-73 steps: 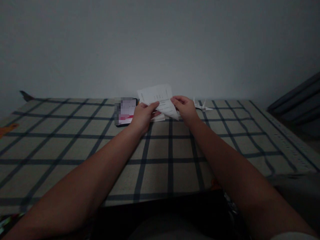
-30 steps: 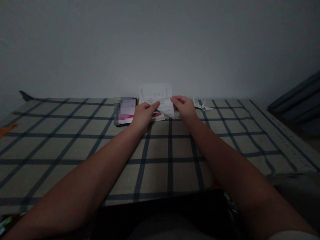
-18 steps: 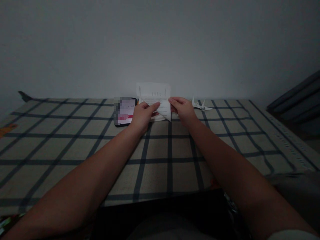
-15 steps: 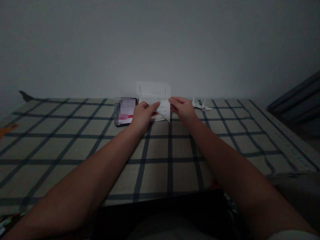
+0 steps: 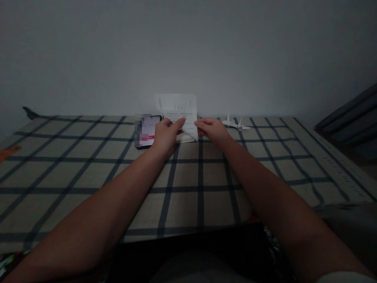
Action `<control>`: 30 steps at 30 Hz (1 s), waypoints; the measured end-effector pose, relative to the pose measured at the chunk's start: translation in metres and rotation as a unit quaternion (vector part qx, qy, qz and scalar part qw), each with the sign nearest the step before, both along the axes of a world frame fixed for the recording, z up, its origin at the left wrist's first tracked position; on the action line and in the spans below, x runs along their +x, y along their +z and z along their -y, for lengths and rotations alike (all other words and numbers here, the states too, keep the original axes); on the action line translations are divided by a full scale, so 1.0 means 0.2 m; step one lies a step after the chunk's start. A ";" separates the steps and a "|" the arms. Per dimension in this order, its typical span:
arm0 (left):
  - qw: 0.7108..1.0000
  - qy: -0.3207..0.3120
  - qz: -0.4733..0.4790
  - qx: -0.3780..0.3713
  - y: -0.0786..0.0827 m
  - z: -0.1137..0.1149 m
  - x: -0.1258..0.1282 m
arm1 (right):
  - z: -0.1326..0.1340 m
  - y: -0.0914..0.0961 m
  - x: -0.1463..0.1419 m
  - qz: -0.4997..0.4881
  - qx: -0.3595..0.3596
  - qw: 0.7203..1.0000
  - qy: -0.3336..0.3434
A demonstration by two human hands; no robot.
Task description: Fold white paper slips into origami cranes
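Note:
A white sheet of printed paper (image 5: 178, 105) is held up between my two hands at the far side of the table. My left hand (image 5: 166, 134) grips its lower left part, thumb on the front and fingers behind. At the lower right edge my right hand (image 5: 212, 130) pinches the sheet between thumb and fingers. The lower edge of the paper slants down to a pointed corner on the right. Beneath it lies something pale and flat, mostly hidden by the sheet and my left hand.
A phone (image 5: 146, 131) with a lit screen lies left of my left hand. Folded white paper cranes (image 5: 236, 123) sit just right of my right hand. A checked cloth (image 5: 184, 175) covers the table, which meets a plain wall (image 5: 188, 47). Something orange (image 5: 10, 152) is at the left edge.
The paper has shifted slightly left and tilted. My right hand has moved a little left and down along its right edge. My left hand has moved slightly left, still holding the sheet.

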State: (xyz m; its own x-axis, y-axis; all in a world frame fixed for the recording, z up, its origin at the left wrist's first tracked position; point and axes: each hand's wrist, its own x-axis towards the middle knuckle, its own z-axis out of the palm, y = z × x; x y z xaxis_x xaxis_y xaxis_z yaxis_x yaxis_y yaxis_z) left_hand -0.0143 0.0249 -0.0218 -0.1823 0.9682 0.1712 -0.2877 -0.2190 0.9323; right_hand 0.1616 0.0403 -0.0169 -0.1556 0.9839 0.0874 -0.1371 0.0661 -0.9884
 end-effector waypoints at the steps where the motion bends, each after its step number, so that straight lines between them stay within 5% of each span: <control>1: 1.000 -0.002 0.000 0.000 0.00 0.00 0.00 | 0.00 0.00 0.00 0.002 0.004 1.000 -0.004; 12: 1.000 0.006 -0.016 -0.004 0.00 0.00 0.00 | -0.02 -0.01 0.01 0.053 0.038 0.998 -0.014; 19: 0.997 -0.072 0.034 -0.001 0.01 0.02 0.02 | -0.01 -0.02 0.02 0.075 0.089 0.993 0.011; 30: 0.997 -0.069 0.038 0.001 0.01 0.03 0.02 | 0.00 0.01 0.00 -0.004 0.024 1.000 0.016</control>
